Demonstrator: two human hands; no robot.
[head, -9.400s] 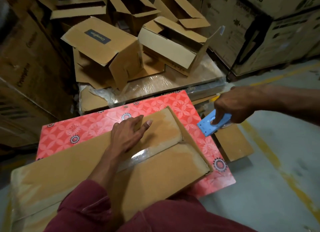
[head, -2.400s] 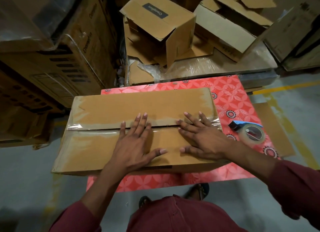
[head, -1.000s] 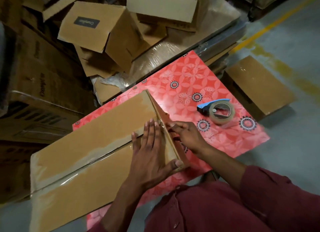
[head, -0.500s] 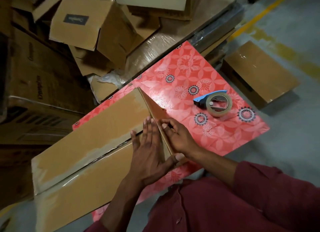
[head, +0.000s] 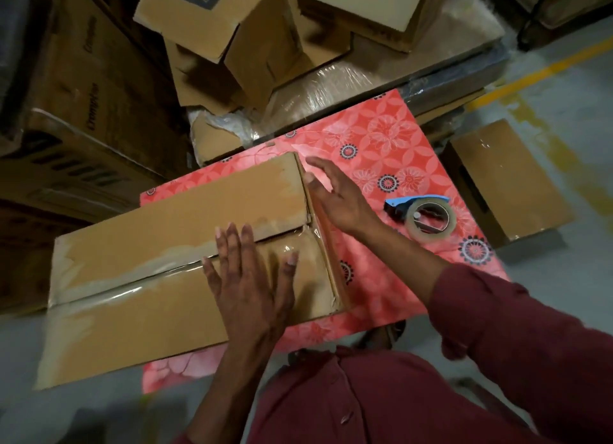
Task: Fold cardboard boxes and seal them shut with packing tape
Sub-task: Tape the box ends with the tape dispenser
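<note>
**Long box taped along its seam, both hands at its right end**

One long brown cardboard box (head: 159, 264) is laid across the left part of a red floral-patterned table (head: 398, 158), its left end overhanging the table's left edge. One strip of clear packing tape (head: 172, 267) is seen along the closed top seam. The left hand (head: 252, 284) is laid flat on the box top, fingers straight and spread. The right hand (head: 335, 194) is placed at the box's right end, fingers extended and slightly apart. One tape roll in a blue dispenser (head: 426, 216) is seen near the table's right edge.
</note>
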